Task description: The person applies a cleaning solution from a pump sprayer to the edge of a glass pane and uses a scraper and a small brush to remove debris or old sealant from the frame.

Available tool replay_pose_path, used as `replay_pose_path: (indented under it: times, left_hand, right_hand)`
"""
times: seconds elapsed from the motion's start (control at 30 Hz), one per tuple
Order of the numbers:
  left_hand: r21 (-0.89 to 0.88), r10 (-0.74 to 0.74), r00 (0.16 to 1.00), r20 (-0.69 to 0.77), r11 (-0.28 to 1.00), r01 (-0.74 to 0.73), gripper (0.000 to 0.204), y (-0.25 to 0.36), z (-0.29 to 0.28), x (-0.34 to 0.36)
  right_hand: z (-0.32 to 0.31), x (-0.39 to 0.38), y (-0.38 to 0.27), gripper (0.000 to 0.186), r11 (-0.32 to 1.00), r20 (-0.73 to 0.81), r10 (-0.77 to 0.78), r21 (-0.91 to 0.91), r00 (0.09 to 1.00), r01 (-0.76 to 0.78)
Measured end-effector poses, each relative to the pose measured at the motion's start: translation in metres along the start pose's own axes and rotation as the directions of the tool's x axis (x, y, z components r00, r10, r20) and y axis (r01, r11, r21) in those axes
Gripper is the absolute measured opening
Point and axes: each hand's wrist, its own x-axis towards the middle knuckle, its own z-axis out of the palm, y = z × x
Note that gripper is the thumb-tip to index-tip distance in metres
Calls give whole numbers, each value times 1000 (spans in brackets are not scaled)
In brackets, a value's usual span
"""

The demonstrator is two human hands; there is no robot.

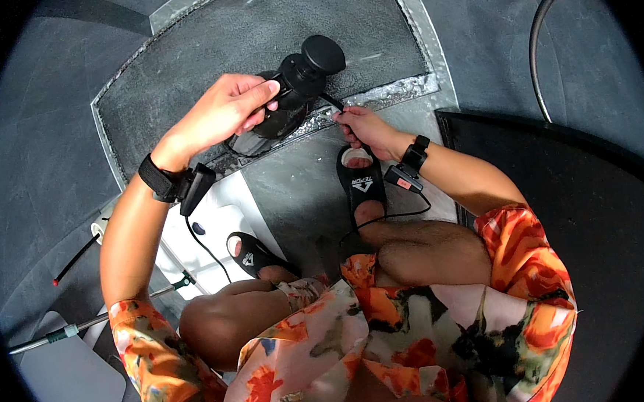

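My left hand point(239, 106) is closed around the upper part of a black pump spray bottle point(300, 77), which has a wide round knob on top and a dark, glossy body. The bottle is tilted, its knob pointing to the far right, over the edge of a dark grey sunken floor panel point(253, 39). At the end of the short black nozzle point(332, 101) sticking out of the bottle's side, my right hand point(365, 128) pinches with thumb and fingers. A black strap with a small device sits on each of my wrists.
White, foamy wet patches point(396, 89) lie along the panel's near edge. My feet in black slippers point(361, 180) stand just nearer. On the left are a white board point(213, 233) and a metal pole point(86, 326). A dark panel point(542, 187) and a hose point(534, 55) are at right.
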Motion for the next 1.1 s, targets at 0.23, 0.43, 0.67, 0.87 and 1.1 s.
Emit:
replay_pose_path:
  times: [0.23, 0.43, 0.67, 0.87, 1.1]
  left_hand:
    - [-198, -116, 978, -174, 977, 81, 47, -2, 2, -26]
    - [-266, -115, 952, -282, 963, 38, 46, -37, -3, -80]
    - [-395, -122, 786, -606, 904, -164, 42, -77, 8, -206]
    - [-555, -313, 527, -790, 730, -399, 34, -158, -11, -334]
    - [-570, -529, 226, -818, 692, -443, 7, -242, -33, -418]
  right_hand:
    - [9, 2, -10, 11, 1000, 5, -7, -1, 1000, 7]
    - [38, 4, -37, 6, 995, 81, -79, -46, 994, 83]
    - [86, -26, -55, 7, 971, 107, -133, -186, 985, 151]
    - [134, -30, -50, 16, 918, 109, -63, -384, 992, 101]
    - [183, -26, -49, 25, 875, 146, -20, -477, 989, 88]
